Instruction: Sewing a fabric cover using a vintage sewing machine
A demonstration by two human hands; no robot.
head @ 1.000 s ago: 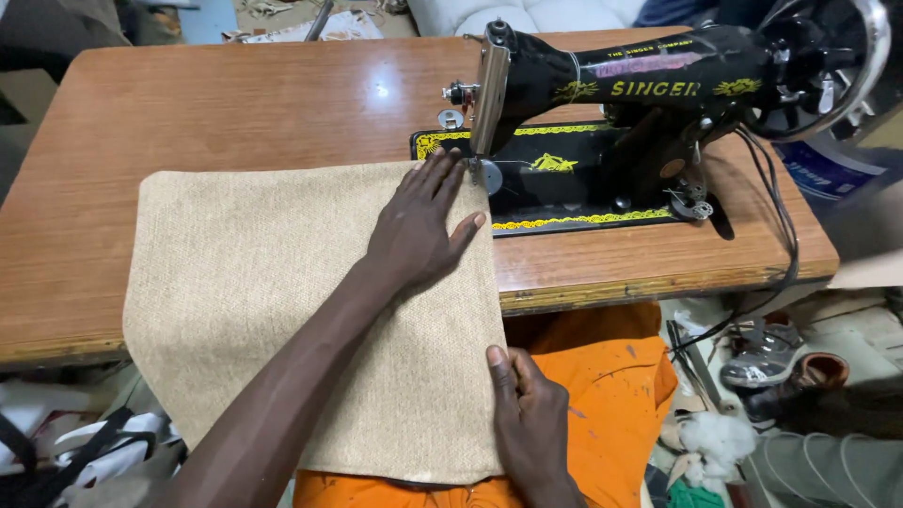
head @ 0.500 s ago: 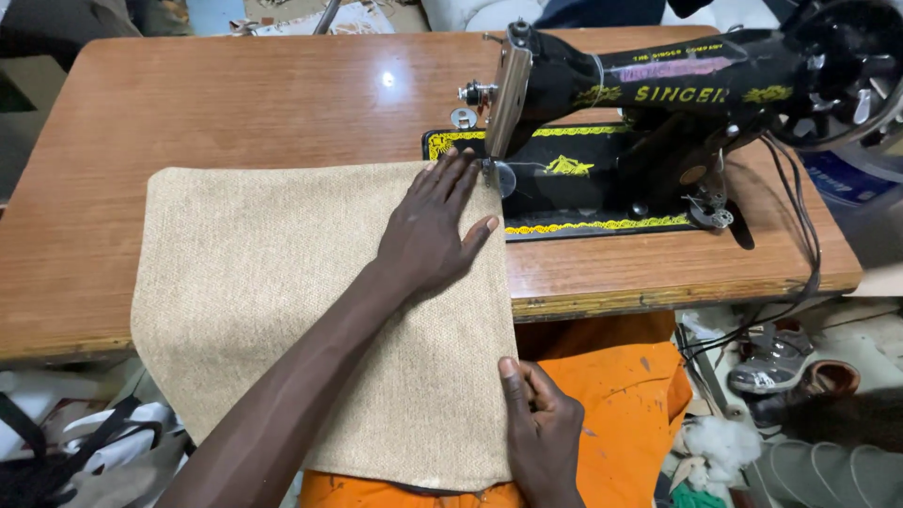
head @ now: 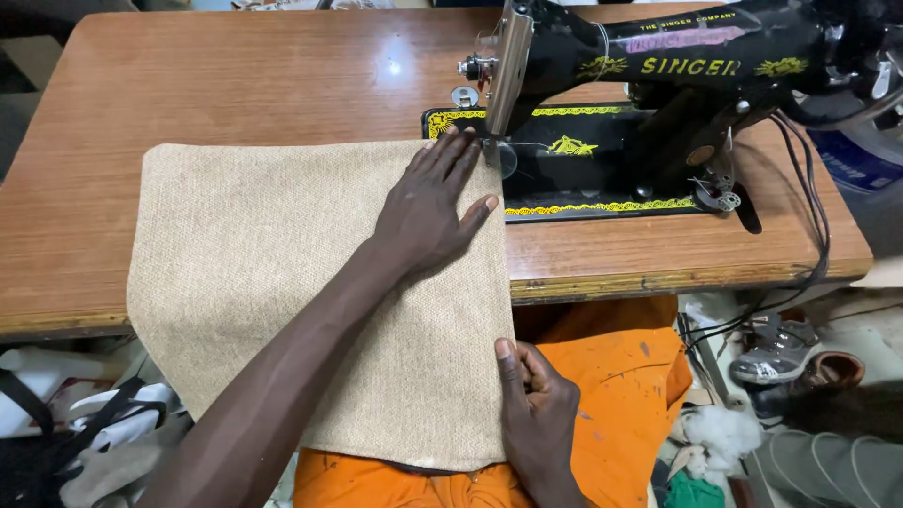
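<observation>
A beige cloth (head: 282, 282) is spread mid-frame on a wooden table (head: 235, 85), pressed flat by the open left hand (head: 433, 212), its right edge pinched by the right hand (head: 536, 414), reaching the sewing machine (head: 658, 103) needle, seemingly unstitched.

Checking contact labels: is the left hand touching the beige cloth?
Touching. The head view shows the left hand lying flat, palm down, on the beige cloth near the sewing machine, with no gap.

— What can't I see from here?
— The sewing machine (head: 677, 103) runs off the right edge, its wheel cut away. My left hand (head: 428, 212) covers part of the cloth (head: 254, 273).
— And the needle?
— Too small to tell.
</observation>
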